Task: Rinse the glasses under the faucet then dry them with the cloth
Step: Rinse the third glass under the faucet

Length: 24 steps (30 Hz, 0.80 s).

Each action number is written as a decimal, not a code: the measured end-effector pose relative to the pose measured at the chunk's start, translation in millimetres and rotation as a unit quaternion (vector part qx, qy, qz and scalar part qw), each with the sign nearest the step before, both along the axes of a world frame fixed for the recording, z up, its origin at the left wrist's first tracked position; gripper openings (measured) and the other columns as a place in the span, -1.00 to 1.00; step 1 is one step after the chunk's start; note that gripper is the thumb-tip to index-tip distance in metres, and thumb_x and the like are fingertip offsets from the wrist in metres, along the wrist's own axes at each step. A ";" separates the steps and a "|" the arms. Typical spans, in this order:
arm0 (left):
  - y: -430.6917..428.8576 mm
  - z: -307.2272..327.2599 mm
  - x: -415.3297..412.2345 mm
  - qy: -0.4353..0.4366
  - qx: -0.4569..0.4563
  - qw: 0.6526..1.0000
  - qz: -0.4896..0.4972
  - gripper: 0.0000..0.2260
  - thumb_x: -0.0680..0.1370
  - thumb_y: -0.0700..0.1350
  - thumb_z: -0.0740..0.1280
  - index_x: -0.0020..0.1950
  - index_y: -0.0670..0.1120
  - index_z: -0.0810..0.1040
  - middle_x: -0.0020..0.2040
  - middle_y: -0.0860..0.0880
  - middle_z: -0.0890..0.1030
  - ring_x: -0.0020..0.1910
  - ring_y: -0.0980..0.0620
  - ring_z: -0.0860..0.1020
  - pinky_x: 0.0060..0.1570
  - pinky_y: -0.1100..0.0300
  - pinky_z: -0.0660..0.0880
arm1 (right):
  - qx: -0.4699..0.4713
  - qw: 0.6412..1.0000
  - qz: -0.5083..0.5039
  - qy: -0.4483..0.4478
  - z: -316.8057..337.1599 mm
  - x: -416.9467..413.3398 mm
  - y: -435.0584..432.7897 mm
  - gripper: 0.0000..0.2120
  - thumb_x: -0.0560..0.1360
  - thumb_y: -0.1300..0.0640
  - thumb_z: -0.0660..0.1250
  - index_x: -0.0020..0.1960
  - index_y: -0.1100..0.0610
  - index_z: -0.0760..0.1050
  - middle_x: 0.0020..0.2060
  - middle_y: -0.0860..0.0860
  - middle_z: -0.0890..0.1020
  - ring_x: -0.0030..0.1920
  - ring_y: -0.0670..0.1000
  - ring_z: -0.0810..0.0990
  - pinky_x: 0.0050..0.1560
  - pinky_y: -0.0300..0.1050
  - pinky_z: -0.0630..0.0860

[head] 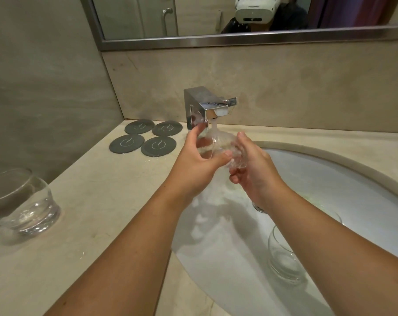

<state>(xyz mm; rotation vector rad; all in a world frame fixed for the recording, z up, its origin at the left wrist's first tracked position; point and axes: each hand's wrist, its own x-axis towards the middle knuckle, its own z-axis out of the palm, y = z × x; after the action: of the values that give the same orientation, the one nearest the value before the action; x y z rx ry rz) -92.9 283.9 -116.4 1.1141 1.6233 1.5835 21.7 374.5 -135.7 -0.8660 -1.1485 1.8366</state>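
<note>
- Coasters (158, 145), four, dark grey, on the table (97, 201): each carries a white line emblem, an open ring with a curved leaf-like stroke.
- No words, brands or numbers legible.

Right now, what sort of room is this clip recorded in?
Probably a bathroom: an oval sink set into a stone counter, a chrome faucet running into it, and a framed wall mirror above.

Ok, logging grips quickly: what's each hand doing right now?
Left hand: grips the glass under the faucet.
Right hand: curled round the same glass's other end.
</note>
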 end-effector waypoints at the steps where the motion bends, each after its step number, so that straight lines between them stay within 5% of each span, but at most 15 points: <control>1: 0.0 0.9 1.4 -0.001 0.001 1.000 -0.003 -0.16 0.38 -0.01 0.58 0.59 0.21 0.29 0.38 0.09 0.53 0.31 0.04 0.66 0.40 -0.09 0.57 | 0.005 1.000 -0.006 0.009 -0.1 -0.7 -0.3 -0.61 0.63 -0.12 0.40 0.22 0.19 0.61 -0.16 0.11 0.63 -0.46 -0.01 0.45 -0.46 -0.14 0.34; 4: 1.2 2.3 3.8 -0.024 -0.007 1.000 0.006 -0.18 0.36 0.12 0.56 0.57 0.20 0.30 0.38 0.14 0.54 0.35 0.11 0.61 0.41 -0.02 0.54 | 0.021 0.999 -0.029 0.027 0.0 -1.7 1.7 -0.80 0.63 0.03 0.39 0.14 0.16 0.61 -0.14 0.09 0.61 -0.42 0.02 0.46 -0.44 -0.11 0.35; 7: 1.5 0.4 1.3 -0.032 -0.037 0.999 0.016 -0.06 0.37 0.31 0.59 0.65 0.12 0.27 0.38 0.09 0.60 0.36 0.10 0.60 0.29 0.01 0.60 | 0.023 0.998 -0.042 0.042 0.1 -1.7 4.3 -0.72 0.61 0.10 0.37 0.24 0.23 0.61 -0.08 0.12 0.61 -0.35 0.04 0.50 -0.42 -0.09 0.36; 11: 1.8 -1.2 2.0 -0.021 -0.046 0.998 0.029 -0.16 0.48 0.25 0.58 0.64 0.06 0.29 0.29 0.04 0.65 0.26 0.11 0.66 0.05 0.17 0.65 | 0.024 0.998 -0.046 0.038 -1.6 -2.2 5.9 -0.74 0.54 0.09 0.38 0.20 0.10 0.63 -0.08 0.07 0.63 -0.25 0.02 0.55 -0.41 -0.09 0.37; 13: 2.3 -0.6 1.9 -0.009 -0.032 0.999 0.038 -0.20 0.48 0.20 0.60 0.61 0.06 0.32 0.30 0.05 0.63 0.26 0.14 0.65 0.12 0.16 0.65 | 0.014 0.999 -0.023 0.038 -1.9 -2.4 7.4 -0.63 0.43 0.01 0.37 0.19 0.11 0.64 -0.09 0.07 0.64 -0.24 0.02 0.53 -0.42 -0.10 0.39; 16: 2.1 1.4 1.2 0.018 -0.017 0.999 0.035 -0.17 0.38 0.23 0.58 0.59 0.13 0.35 0.35 0.10 0.58 0.32 0.21 0.59 0.35 -0.04 0.59 | -0.011 1.000 0.014 0.017 -1.6 -1.6 6.8 -0.65 0.58 -0.16 0.32 0.11 0.11 0.64 -0.15 0.05 0.64 -0.31 0.02 0.52 -0.41 -0.11 0.37; 19: -1.5 3.1 3.2 0.043 -0.013 0.999 0.021 -0.25 0.49 0.08 0.62 0.59 0.14 0.34 0.33 0.13 0.57 0.29 0.20 0.61 0.40 -0.02 0.56 | -0.053 0.998 0.035 -0.015 -0.6 0.7 3.1 -0.54 0.62 -0.34 0.25 0.12 0.04 0.64 -0.26 -0.03 0.62 -0.46 -0.03 0.44 -0.42 -0.11 0.28; 24: 1.1 -1.1 1.7 0.031 -0.017 0.999 -0.020 -0.13 0.40 -0.01 0.60 0.65 0.12 0.29 0.44 0.07 0.57 0.38 0.10 0.60 0.44 0.03 0.52 | -0.052 0.999 0.001 -0.002 1.5 0.0 1.6 -0.71 0.64 -0.14 0.31 0.01 0.09 0.58 -0.29 0.03 0.57 -0.49 -0.02 0.40 -0.45 -0.14 0.28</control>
<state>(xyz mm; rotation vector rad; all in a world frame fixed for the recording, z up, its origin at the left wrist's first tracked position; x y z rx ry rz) -91.3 285.0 -117.5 1.1814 1.6521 1.5049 21.7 376.0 -134.2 -0.9279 -1.0633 1.9117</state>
